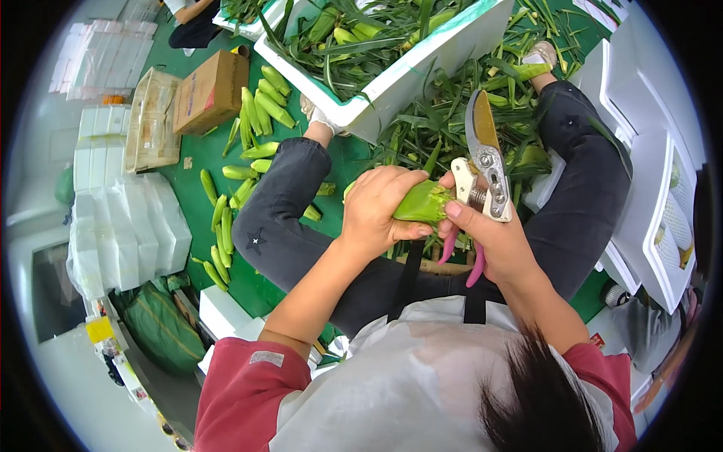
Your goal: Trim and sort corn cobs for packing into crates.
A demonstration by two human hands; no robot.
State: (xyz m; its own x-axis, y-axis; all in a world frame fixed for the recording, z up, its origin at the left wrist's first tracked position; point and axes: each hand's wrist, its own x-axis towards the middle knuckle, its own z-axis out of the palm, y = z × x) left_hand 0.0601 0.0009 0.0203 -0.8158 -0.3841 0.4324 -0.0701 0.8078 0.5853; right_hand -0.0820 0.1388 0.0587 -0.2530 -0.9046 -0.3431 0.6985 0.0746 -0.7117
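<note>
My left hand [375, 212] is wrapped around a green-husked ear of corn [419, 202] above my lap. The ear's cut end points to the right. In my right hand [497, 246] is a pair of pruning shears [487, 155] with pink handles, its blades pointing up and away from me. My right fingertips also touch the cut end of the ear. Beyond my hands, loose corn leaves and husks [463, 127] lie heaped between my legs.
A white foam box [429, 70] holds leafy corn ahead. Trimmed ears [223, 226] lie on the green floor at left, near a cardboard box [212, 93] and a plastic crate [151, 121]. White foam boxes [638, 186] stand at right. Another person's arm [192, 10] shows at upper left.
</note>
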